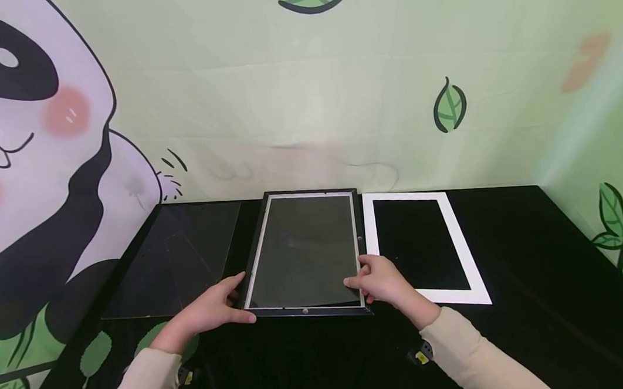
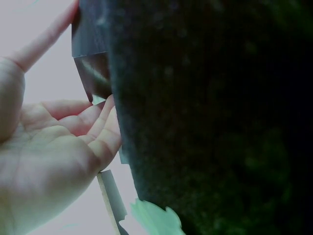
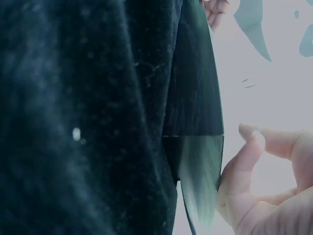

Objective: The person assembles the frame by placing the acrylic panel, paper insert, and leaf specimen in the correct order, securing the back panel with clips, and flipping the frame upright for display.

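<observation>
A glossy dark sheet (image 1: 172, 260) lies left of centre and a white rectangular mat (image 1: 459, 239) right, partly hidden by my right hand (image 1: 382, 279), on the velvety black table (image 1: 526, 259). At centre sits the black frame (image 1: 333, 312), pale-lipped. My left hand (image 1: 209, 308) rests relaxed fingers against its lower-left corner; whether my right, bent at its right edge, pinches, I cannot tell.

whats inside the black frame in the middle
Inside the black frame a smooth, dark grey surface shows, edged by a pale strip. Whatever lies beneath that surface is covered and cannot be seen.
</observation>
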`<state>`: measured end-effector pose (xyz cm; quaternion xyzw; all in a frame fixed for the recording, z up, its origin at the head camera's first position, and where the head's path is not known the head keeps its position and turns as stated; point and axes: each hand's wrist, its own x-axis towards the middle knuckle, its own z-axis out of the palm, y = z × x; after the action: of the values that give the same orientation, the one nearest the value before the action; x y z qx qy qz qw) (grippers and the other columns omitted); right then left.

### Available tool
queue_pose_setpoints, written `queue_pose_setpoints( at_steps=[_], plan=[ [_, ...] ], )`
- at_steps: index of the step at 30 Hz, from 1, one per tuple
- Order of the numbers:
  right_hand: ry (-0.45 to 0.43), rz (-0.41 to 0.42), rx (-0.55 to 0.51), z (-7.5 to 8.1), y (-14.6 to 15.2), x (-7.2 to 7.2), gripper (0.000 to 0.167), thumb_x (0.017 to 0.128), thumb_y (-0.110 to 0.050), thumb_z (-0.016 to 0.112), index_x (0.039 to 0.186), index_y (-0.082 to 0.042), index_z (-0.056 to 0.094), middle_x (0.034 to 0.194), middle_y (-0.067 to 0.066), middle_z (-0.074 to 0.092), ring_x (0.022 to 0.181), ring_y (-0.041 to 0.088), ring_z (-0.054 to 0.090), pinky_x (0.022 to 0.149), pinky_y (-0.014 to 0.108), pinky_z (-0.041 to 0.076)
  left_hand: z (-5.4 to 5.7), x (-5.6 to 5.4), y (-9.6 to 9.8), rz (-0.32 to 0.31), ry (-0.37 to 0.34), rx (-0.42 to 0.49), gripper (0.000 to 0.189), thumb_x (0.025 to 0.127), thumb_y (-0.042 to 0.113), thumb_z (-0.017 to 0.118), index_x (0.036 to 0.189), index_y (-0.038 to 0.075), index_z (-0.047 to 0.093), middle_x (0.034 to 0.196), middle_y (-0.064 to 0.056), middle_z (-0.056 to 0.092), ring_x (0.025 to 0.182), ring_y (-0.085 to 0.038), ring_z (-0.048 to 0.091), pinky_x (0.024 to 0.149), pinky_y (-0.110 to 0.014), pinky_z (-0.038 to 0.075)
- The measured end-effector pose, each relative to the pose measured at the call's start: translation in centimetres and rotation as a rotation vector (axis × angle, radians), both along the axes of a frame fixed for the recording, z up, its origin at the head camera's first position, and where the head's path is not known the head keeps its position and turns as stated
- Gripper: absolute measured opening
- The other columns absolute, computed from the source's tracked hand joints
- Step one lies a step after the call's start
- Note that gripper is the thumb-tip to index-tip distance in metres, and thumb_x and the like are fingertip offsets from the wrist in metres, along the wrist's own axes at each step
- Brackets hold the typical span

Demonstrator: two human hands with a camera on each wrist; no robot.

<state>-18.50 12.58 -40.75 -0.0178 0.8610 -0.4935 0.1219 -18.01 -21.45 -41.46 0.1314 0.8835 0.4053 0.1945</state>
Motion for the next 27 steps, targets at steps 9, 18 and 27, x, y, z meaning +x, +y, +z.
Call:
queue_pose_setpoints(
  at_steps=[9, 18, 27],
  plan=[
    [0.014, 0.079, 0.001, 0.2, 0.9, -0.2, 0.069, 0.082, -0.013, 0.075, 0.136, 0.014, 0.041, 0.079, 0.006, 0.065, 0.051, 0.014, 0.052, 0.051, 0.026, 0.048, 0.0, 0.0, 0.0, -0.004, 0.010, -0.012, 0.098, 0.078, 0.026, 0.081, 0.147, -0.010, 0.023, 0.121, -0.023, 0.051, 0.089, -0.022, 0.060, 0.077, -0.038, 0.052],
    [0.040, 0.207, 0.027, 0.0, 2.3, -0.7, 0.076, 0.077, -0.016, 0.080, 0.137, 0.012, 0.042, 0.097, 0.010, 0.059, 0.076, 0.016, 0.054, 0.066, 0.028, 0.046, -0.2, -0.1, -0.1, 0.003, 0.008, -0.017, 0.098, 0.077, 0.026, 0.082, 0.147, -0.011, 0.023, 0.120, -0.023, 0.052, 0.088, -0.022, 0.060, 0.076, -0.038, 0.052],
    [0.082, 0.287, 0.031, -0.3, 2.8, -0.7, 0.082, 0.073, -0.012, 0.082, 0.137, 0.016, 0.038, 0.098, 0.013, 0.051, 0.073, 0.018, 0.048, 0.056, 0.027, 0.040, -0.2, -0.1, -0.1, -0.001, 0.006, -0.022, 0.098, 0.077, 0.027, 0.082, 0.147, -0.010, 0.023, 0.124, -0.024, 0.050, 0.091, -0.023, 0.060, 0.077, -0.038, 0.052]
  ],
)
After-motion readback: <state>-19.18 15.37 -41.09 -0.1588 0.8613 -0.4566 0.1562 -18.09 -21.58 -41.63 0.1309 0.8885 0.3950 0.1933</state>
